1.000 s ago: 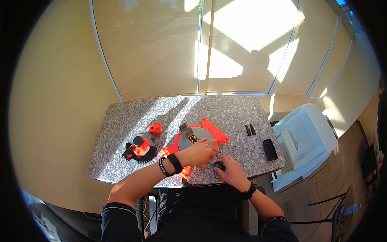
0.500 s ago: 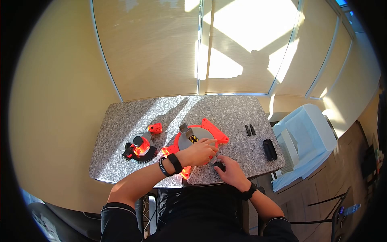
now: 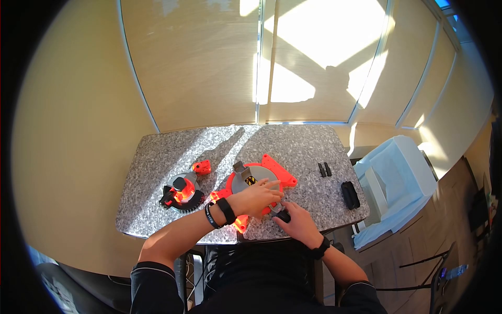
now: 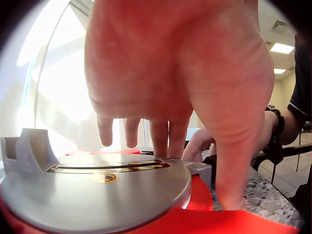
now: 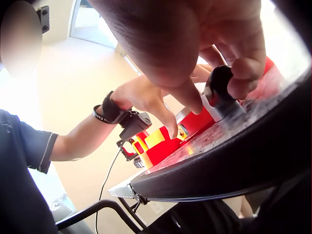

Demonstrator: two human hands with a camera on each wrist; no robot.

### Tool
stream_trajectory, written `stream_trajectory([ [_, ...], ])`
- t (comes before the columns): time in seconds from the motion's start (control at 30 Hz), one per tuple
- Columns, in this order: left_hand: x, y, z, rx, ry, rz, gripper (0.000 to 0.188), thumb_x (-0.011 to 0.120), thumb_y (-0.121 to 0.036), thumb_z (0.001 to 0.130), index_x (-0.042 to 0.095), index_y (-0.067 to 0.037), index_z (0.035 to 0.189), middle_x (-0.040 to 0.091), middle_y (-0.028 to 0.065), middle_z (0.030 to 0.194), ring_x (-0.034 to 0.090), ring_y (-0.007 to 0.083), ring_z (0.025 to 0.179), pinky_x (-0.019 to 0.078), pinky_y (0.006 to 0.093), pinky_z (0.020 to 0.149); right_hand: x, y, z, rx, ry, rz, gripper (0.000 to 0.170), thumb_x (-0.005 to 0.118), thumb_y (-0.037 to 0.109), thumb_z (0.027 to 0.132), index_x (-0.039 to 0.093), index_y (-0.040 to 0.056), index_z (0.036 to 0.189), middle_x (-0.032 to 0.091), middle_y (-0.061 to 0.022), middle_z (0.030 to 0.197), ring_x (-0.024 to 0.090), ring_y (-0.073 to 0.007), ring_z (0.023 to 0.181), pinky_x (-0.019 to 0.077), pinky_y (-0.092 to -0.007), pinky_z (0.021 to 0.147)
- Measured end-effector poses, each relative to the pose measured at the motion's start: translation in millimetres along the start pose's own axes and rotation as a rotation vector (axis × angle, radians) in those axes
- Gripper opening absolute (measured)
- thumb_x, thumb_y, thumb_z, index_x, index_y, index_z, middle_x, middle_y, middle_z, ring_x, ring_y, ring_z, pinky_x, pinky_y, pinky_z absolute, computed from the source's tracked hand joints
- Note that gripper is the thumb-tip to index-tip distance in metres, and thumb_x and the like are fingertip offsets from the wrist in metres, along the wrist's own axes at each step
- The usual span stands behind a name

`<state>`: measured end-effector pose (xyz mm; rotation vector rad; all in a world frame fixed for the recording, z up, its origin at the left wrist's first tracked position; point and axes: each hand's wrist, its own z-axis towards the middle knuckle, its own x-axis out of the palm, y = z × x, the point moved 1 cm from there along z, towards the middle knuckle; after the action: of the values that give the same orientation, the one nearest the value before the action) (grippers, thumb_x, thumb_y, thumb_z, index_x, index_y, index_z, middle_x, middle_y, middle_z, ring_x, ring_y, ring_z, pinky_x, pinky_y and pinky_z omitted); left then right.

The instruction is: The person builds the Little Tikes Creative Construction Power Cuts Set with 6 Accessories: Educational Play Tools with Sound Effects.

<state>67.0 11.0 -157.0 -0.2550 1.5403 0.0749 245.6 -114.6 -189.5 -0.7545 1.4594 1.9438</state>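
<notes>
A round grey turntable (image 3: 243,183) with a yellow-and-black hazard sticker sits in a red-orange base (image 3: 278,170) on the table. My left hand (image 3: 257,199) lies over its near right part. In the left wrist view its fingers (image 4: 158,139) point straight down at the far rim, and the thumb (image 4: 231,180) reaches down by the red base. At the front of the turntable, my right hand (image 3: 302,226) grips a black knob (image 5: 222,83) between thumb and fingers. A grey upright bracket (image 4: 34,148) rises from the turntable's edge.
Left on the granite-patterned table (image 3: 157,152) stands a grey and orange saw-like part (image 3: 182,191) with a black toothed edge, beside a small orange piece (image 3: 202,167). Two thin black pieces (image 3: 324,169) and a black block (image 3: 350,194) lie right. A blue-draped chair (image 3: 400,183) stands beyond.
My right hand has shifted slightly left, its thumb now farther across the front of the black knob. The left hand stays in place on the turntable.
</notes>
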Motion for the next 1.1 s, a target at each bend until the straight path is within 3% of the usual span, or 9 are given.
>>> stream_trajectory([
  [0.2, 1, -1, 3, -0.035, 0.089, -0.039, 0.07, 0.091, -0.019, 0.069, 0.062, -0.009, 0.131, 0.051, 0.0039, 0.155, 0.031, 0.0319, 0.154, 0.0303, 0.056, 0.124, -1, 8, 6, 0.118, 0.067, -0.12, 0.053, 0.078, 0.038, 0.088, 0.063, 0.0023, 0.124, 0.067, -0.0161, 0.115, 0.068, -0.0372, 0.101, 0.056, -0.0456, 0.086],
  [0.37, 2, -2, 2, -0.045, 0.081, -0.066, 0.067, 0.09, -0.02, 0.071, 0.061, -0.009, 0.13, 0.051, 0.0042, 0.155, 0.032, 0.0316, 0.154, 0.0307, 0.0554, 0.123, 12, -3, 10, -0.061, -0.055, -0.195, 0.05, 0.076, 0.037, 0.089, 0.061, 0.0011, 0.121, 0.063, -0.0147, 0.124, 0.063, -0.0351, 0.114, 0.0562, -0.045, 0.088],
  [0.47, 4, -3, -4, -0.054, 0.094, -0.075, 0.079, 0.091, -0.024, 0.071, 0.056, -0.009, 0.14, 0.046, 0.0072, 0.16, 0.03, 0.0333, 0.155, 0.0289, 0.0549, 0.124, 14, -4, 13, -0.078, -0.078, -0.182, 0.05, 0.076, 0.035, 0.089, 0.06, -0.0012, 0.12, 0.063, -0.0158, 0.127, 0.062, -0.0361, 0.116, 0.0554, -0.0449, 0.092],
  [0.53, 7, -5, -19, -0.106, -0.135, -0.179, 0.097, 0.09, -0.031, 0.073, 0.043, -0.011, 0.155, 0.037, 0.0142, 0.165, 0.028, 0.0358, 0.156, 0.0262, 0.0555, 0.125, 11, -1, 14, -0.066, -0.067, -0.167, 0.049, 0.077, 0.033, 0.089, 0.06, -0.002, 0.119, 0.062, -0.0168, 0.129, 0.062, -0.0369, 0.116, 0.0551, -0.0451, 0.093],
  [0.57, 0, -9, -25, -0.103, -0.134, -0.18, 0.097, 0.09, -0.031, 0.073, 0.043, -0.011, 0.155, 0.037, 0.0142, 0.165, 0.028, 0.0358, 0.156, 0.0262, 0.0555, 0.125, 10, 1, 15, -0.052, -0.054, -0.152, 0.049, 0.077, 0.032, 0.089, 0.06, -0.0028, 0.118, 0.061, -0.0177, 0.131, 0.062, -0.0378, 0.117, 0.0548, -0.0453, 0.095],
  [0.63, -12, -16, -41, -0.287, -0.266, -0.214, 0.112, 0.089, -0.038, 0.076, 0.027, -0.004, 0.162, 0.029, 0.0238, 0.167, 0.026, 0.0409, 0.155, 0.0249, 0.056, 0.125, 12, 1, 14, -0.063, -0.077, -0.15, 0.048, 0.078, 0.031, 0.089, 0.06, -0.0031, 0.118, 0.06, -0.0187, 0.133, 0.061, -0.0385, 0.118, 0.0546, -0.0455, 0.095],
  [0.73, -10, -18, -70, -0.487, -0.297, -0.041, 0.118, 0.086, -0.049, 0.076, 0.023, 0.006, 0.16, 0.029, 0.0299, 0.164, 0.028, 0.0454, 0.153, 0.0263, 0.0555, 0.125, 14, -2, 14, -0.087, -0.098, -0.156, 0.047, 0.078, 0.029, 0.088, 0.06, -0.0034, 0.117, 0.058, -0.0203, 0.137, 0.06, -0.0399, 0.12, 0.0543, -0.0456, 0.096],
  [0.93, 7, -26, -92, -0.797, -0.137, -0.055, 0.12, 0.074, -0.07, 0.08, 0.027, 0.011, 0.156, 0.035, 0.0321, 0.16, 0.034, 0.0473, 0.15, 0.0317, 0.0539, 0.122, 10, 0, 12, -0.07, -0.065, -0.139, 0.048, 0.079, 0.029, 0.086, 0.06, -0.0018, 0.118, 0.059, -0.0187, 0.131, 0.06, -0.0387, 0.119, 0.0547, -0.046, 0.094],
  [1.1, 17, -32, -81, -0.894, -0.207, -0.042, 0.12, 0.071, -0.075, 0.08, 0.033, 0.011, 0.154, 0.042, 0.0304, 0.156, 0.038, 0.0467, 0.147, 0.0352, 0.0535, 0.12, -1, 6, 6, 0.061, 0.021, -0.139, 0.049, 0.081, 0.03, 0.084, 0.061, 0.0018, 0.119, 0.063, -0.0157, 0.115, 0.066, -0.0375, 0.108, 0.0561, -0.047, 0.085],
])
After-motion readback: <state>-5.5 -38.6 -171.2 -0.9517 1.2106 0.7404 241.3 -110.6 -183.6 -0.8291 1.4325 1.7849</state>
